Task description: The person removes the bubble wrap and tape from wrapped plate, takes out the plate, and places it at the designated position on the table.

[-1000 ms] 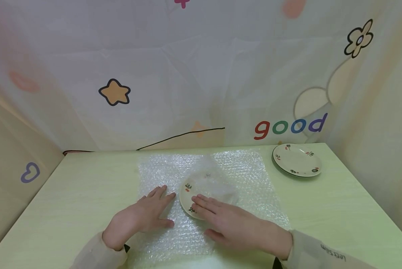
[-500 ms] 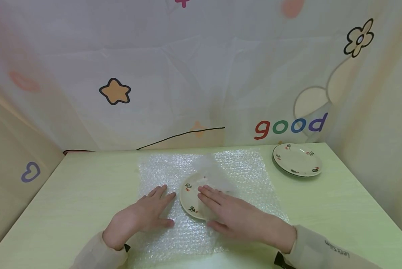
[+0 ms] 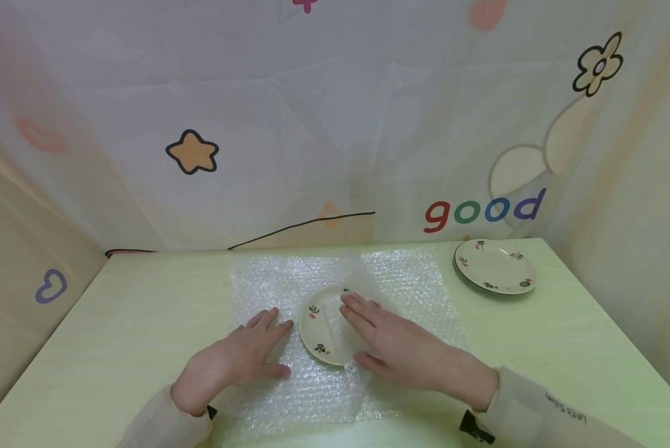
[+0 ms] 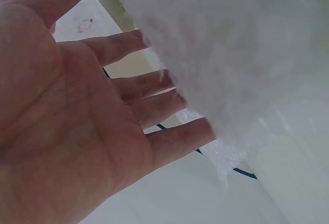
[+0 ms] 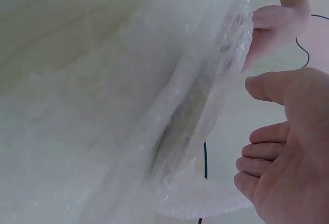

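A cream plate [image 3: 315,330] with small printed pictures lies face up on a sheet of bubble wrap [image 3: 273,274]. A translucent folded flap [image 3: 365,277] covers the plate's right part. To the left of the plate, my left hand [image 3: 236,361] rests on the sheet with its fingers spread. My right hand [image 3: 402,351] lies over the flap and the plate's right side, fingers extended. Close up in the left wrist view, the left palm [image 4: 77,116] faces the bubble wrap [image 4: 231,54]. Bubble wrap [image 5: 103,80] hides much of the right wrist view, beside the right hand [image 5: 293,157].
Further plates [image 3: 497,267] are stacked at the table's back right corner. The pale green tabletop [image 3: 127,311] meets a printed curtain [image 3: 312,124] along its back edge, with curtain on both sides as well.
My right hand has slid right and slightly away from me across the plate, and the translucent flap has shifted right, baring more of the plate's top. The left hand has stayed put.
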The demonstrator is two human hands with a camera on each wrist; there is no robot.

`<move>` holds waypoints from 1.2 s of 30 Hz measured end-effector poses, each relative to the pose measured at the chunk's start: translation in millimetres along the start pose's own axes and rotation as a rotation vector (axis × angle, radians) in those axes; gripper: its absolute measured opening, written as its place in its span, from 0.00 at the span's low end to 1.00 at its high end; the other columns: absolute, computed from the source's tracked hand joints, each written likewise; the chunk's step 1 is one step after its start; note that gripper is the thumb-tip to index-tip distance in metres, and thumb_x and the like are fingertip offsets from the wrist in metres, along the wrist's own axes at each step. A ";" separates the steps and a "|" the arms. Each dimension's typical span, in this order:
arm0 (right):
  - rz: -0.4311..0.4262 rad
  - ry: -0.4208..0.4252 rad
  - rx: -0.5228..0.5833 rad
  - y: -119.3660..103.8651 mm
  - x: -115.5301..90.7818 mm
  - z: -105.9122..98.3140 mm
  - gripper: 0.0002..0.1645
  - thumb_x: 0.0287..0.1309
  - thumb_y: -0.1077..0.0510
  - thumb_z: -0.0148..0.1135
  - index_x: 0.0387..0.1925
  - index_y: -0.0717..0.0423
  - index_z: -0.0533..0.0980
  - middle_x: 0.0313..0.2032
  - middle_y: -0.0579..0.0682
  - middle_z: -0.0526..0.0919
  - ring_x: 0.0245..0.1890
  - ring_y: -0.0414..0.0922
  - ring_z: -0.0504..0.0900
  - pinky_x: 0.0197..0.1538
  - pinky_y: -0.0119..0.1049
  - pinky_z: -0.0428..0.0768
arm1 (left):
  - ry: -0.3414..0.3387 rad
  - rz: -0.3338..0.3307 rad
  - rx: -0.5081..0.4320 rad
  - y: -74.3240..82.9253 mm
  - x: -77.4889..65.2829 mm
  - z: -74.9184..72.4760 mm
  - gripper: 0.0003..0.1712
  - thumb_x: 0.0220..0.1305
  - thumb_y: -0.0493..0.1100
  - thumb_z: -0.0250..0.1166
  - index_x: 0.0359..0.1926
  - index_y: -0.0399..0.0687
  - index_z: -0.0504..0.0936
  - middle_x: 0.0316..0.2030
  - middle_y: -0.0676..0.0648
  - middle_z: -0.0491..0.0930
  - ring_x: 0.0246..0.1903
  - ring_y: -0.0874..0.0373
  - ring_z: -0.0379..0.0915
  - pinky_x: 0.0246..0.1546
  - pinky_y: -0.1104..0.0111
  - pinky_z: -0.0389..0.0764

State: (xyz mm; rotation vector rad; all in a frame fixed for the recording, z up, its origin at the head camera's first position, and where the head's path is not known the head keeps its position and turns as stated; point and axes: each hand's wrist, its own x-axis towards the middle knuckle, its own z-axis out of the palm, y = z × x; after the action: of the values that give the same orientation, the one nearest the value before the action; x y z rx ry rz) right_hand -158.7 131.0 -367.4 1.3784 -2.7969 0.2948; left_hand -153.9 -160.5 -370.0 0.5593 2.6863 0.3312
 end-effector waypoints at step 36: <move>0.229 0.053 -0.013 39.3 -3.0 -4.5 0.43 0.74 0.47 0.60 0.72 0.76 0.60 0.75 0.71 0.57 0.76 0.64 0.55 0.75 0.58 0.55 | 0.004 0.006 -0.063 -4.4 1.3 -0.6 0.46 0.65 0.53 0.73 0.77 0.42 0.64 0.78 0.31 0.48 0.76 0.33 0.43 0.70 0.37 0.55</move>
State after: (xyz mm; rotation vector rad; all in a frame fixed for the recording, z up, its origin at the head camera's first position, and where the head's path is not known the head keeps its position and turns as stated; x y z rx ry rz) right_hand -188.1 157.5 -369.6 1.0316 -2.9076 0.3095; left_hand -156.7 -164.0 -371.2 0.5480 2.6683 0.4175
